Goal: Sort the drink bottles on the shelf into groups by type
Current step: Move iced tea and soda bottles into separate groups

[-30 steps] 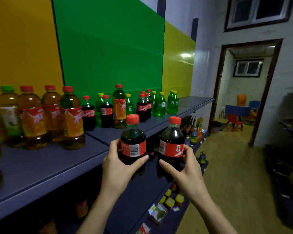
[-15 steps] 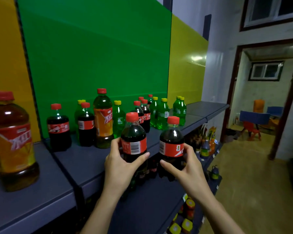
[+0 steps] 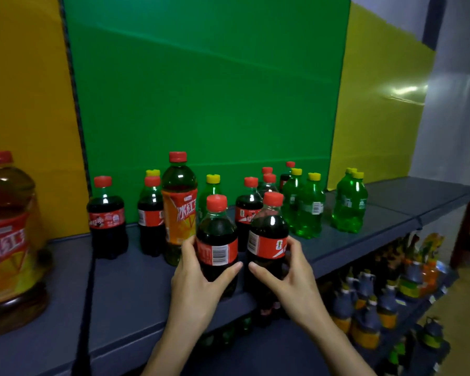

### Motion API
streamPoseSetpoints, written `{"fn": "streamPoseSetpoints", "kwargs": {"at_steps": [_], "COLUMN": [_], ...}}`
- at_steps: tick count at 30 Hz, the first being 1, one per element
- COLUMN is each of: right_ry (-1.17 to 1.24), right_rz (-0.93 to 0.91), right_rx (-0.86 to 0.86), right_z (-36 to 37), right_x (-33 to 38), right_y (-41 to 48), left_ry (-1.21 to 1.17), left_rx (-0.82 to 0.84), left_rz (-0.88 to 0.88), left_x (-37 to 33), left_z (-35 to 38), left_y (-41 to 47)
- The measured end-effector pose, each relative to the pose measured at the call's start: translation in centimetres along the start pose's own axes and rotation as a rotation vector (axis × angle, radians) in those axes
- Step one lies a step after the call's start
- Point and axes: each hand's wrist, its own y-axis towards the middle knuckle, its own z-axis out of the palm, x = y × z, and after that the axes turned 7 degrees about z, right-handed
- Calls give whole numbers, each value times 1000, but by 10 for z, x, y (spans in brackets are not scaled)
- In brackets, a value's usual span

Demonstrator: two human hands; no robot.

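My left hand (image 3: 194,283) grips a small cola bottle (image 3: 217,234) with a red cap and red label. My right hand (image 3: 291,278) grips a second cola bottle (image 3: 269,232) right beside it. Both bottles are upright at the front edge of the grey shelf (image 3: 125,289). Behind them stand more cola bottles (image 3: 107,218), a tall iced-tea bottle (image 3: 179,207) with an orange label, and green soda bottles (image 3: 308,210) with yellow caps. Another green soda pair (image 3: 349,204) stands farther right.
A large iced-tea bottle (image 3: 7,240) stands at the far left. Orange, green (image 3: 201,90) and yellow panels back the shelf. A lower shelf (image 3: 385,302) at the right holds several dark and orange bottles. A black seam (image 3: 88,289) divides the shelf boards.
The view has moved closer to the shelf and to the right. Both hands have carried the two cola bottles forward over the shelf's front edge, still side by side.
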Motion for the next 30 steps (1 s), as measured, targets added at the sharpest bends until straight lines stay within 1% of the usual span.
{"fn": "streamPoseSetpoints", "kwargs": {"at_steps": [3, 7, 11, 15, 18, 20, 22, 24, 26, 28, 30], "right_ry": [-7, -35, -73, -140, -83, -35, -5, 3, -5, -71, -207], "right_rz": [-24, -85, -141, -218, -320, -374, -439, -492, -505, -465, -408], "right_rx": [89, 144, 189, 260, 223, 193, 204, 242, 306, 398, 491], "right_z": [10, 17, 19, 5, -15, -27, -33, -31, -23, -11, 1], "right_x": [-8, -16, -19, -16, -9, 2, 19, 38, 55, 68, 78], "right_y": [21, 42, 54, 63, 75, 90, 111, 133, 155, 175, 192], "left_ry": [103, 226, 298, 332, 289, 298, 328, 380, 448, 507, 532], "left_rx": [-33, -123, -198, -205, -268, -345, -381, -380, -360, -329, -296], "left_rz": [8, -9, -37, -63, -83, -47, -3, 26, 31, 19, 1], "left_x": [1, 5, 7, 2, -8, -18, -26, -31, -33, -31, -24], "left_z": [2, 7, 10, 11, -2, -18, -36, -55, -71, -82, -90], "left_y": [4, 9, 10, 8, 8, 12, 23, 41, 64, 90, 114]}}
